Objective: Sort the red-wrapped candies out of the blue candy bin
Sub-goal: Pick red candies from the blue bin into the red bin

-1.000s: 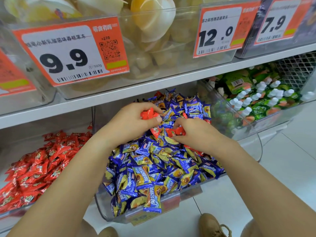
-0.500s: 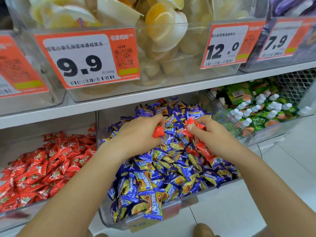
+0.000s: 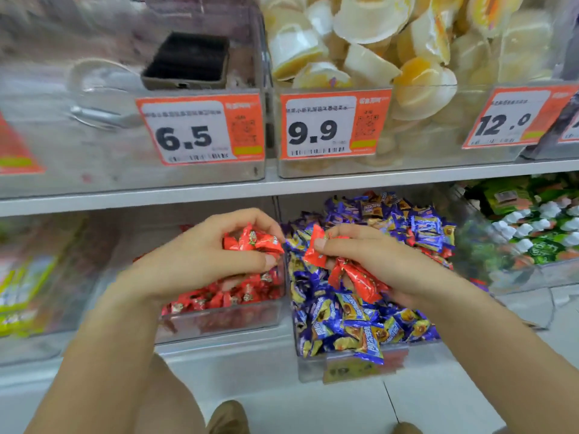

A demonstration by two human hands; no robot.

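A shop shelf (image 3: 219, 195) runs across the view, with clear bins of sweets above and below it and orange price tags reading 6.5, 9.9 and 12.0. On the lower level, the blue bin (image 3: 369, 355) sits at centre right, heaped with blue-wrapped candies. Just left of it, sharing a wall, is the red bin (image 3: 225, 321), partly filled with red-wrapped ones.

Your left hand (image 3: 200, 261) hovers over the red bin, fingers curled round a small bunch of red candies (image 3: 250, 241). Your right hand (image 3: 382, 261) hangs above the blue heap near the dividing wall and grips several more reds (image 3: 354, 277), one pinched under the thumb, others trailing from the palm.

The step in hand looks like the drop. Lower your left hand well inside the red bin before you loosen your fingers, so nothing bounces over the wall. Carry your right hand fully across the divider first; let go only once it is over red wrappers. The trailing candies look loosely held and could slip back into the blue heap, so tighten the grip or cup them from beneath. More red shows among the blue at the heap's right edge (image 3: 438, 255), so the sorting is probably not finished.
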